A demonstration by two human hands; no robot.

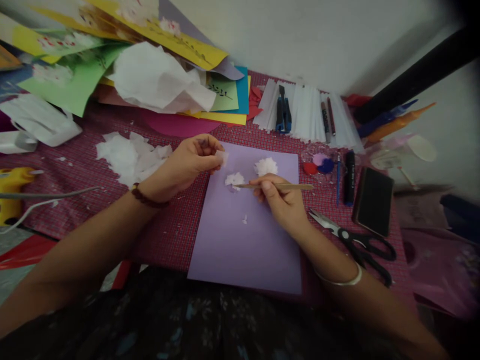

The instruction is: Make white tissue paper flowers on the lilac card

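Note:
A lilac sheet of paper lies in front of me on a red checked cloth. Two white tissue tufts sit near its top: one by my fingers and one farther right. My left hand is closed in a pinch on a small white tissue piece above the sheet's top left corner. My right hand grips a thin wooden stick held level, its tip touching the nearer tuft. A tiny white scrap lies mid-sheet.
A heap of white tissue pieces lies left. Coloured paper sheets and crumpled white paper are stacked behind. Black scissors, a black phone, pens, white strips and a yellow glue gun surround the sheet.

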